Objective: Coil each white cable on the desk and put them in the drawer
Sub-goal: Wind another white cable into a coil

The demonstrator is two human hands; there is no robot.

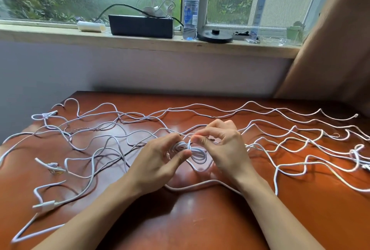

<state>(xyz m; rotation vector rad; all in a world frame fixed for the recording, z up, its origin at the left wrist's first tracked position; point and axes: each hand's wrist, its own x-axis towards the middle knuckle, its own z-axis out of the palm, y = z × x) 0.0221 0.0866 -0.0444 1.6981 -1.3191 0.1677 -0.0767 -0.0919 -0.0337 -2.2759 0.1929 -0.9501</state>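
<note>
**Mid-coil at bench centre, cables on all sides**

Small coil (197, 154) of white cable at the centre of the bench (200, 219); cannot tell whether touching the wood. Gripped from 9 o'clock by the left hand (160, 161), thumb and fingers curled round the loops. Pinched from 3 o'clock by the right hand (222, 145), thumb and forefinger closed on one strand at the coil's top. Sprawled all around: loose white cables (276, 181), wavy runs out to 3 o'clock past the frame edge, tangles to 9 o'clock close to the left bench edge, a white plug (47, 205) at 8 o'clock. Bare wood mainly at 6 o'clock, between the forearms. Beyond the far bench edge at 12 o'clock: wall, then windowsill (140, 43) with black box (140, 26) and water bottle (191, 7). At 2 o'clock, brown curtain (336, 39) by the far-right corner.
</note>
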